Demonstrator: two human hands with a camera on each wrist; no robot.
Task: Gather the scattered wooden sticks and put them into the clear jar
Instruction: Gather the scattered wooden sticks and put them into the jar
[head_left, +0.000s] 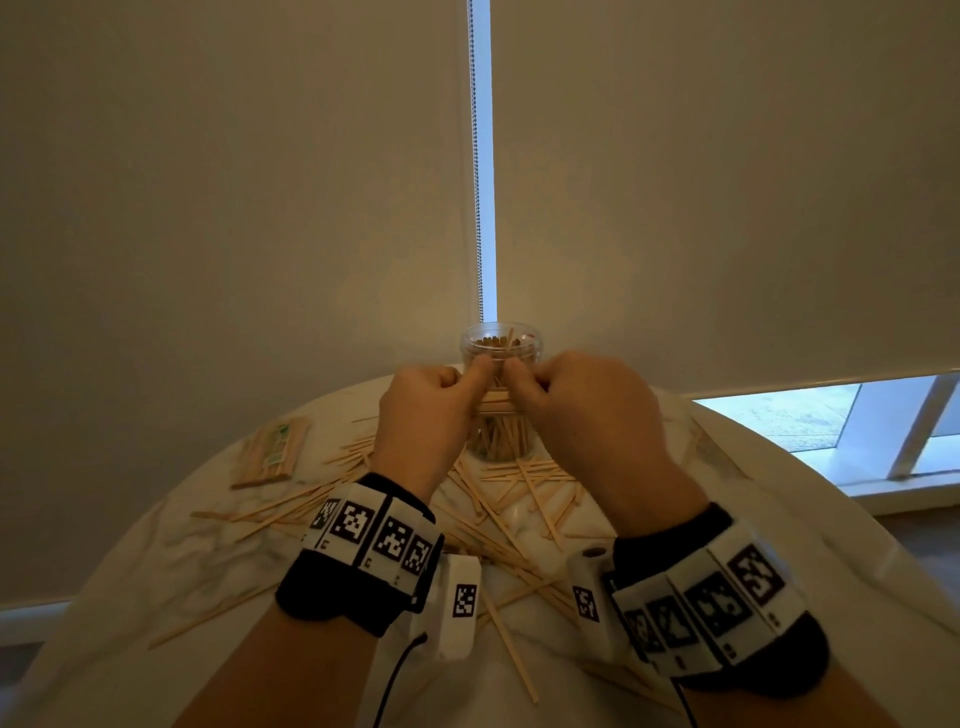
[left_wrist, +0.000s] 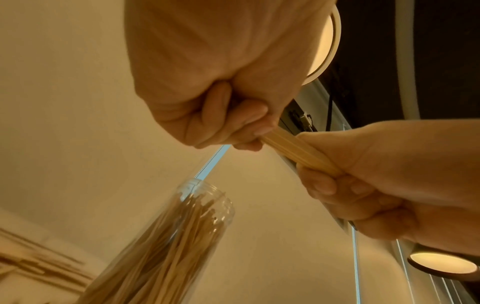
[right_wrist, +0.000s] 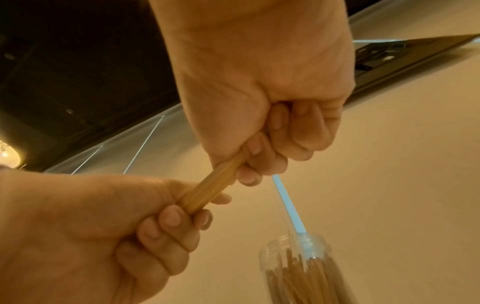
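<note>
A bundle of wooden sticks (head_left: 494, 402) lies level between my two hands, held above the table in front of the clear jar (head_left: 501, 344). My left hand (head_left: 436, 410) grips its left end and my right hand (head_left: 576, 410) grips its right end, fingers curled round it. In the left wrist view the bundle (left_wrist: 293, 149) runs from my left hand (left_wrist: 207, 82) to my right hand (left_wrist: 389, 174). In the right wrist view the bundle (right_wrist: 213, 185) shows the same way. The jar (left_wrist: 182, 236) stands upright, open, with many sticks inside. Loose sticks (head_left: 519, 493) lie scattered on the table.
The round white marble table (head_left: 156, 561) carries a wrapped packet of sticks (head_left: 270, 452) at the back left. A roller blind with a bead cord (head_left: 477, 208) hangs right behind the jar. A window sill (head_left: 883, 467) lies beyond the table's right edge.
</note>
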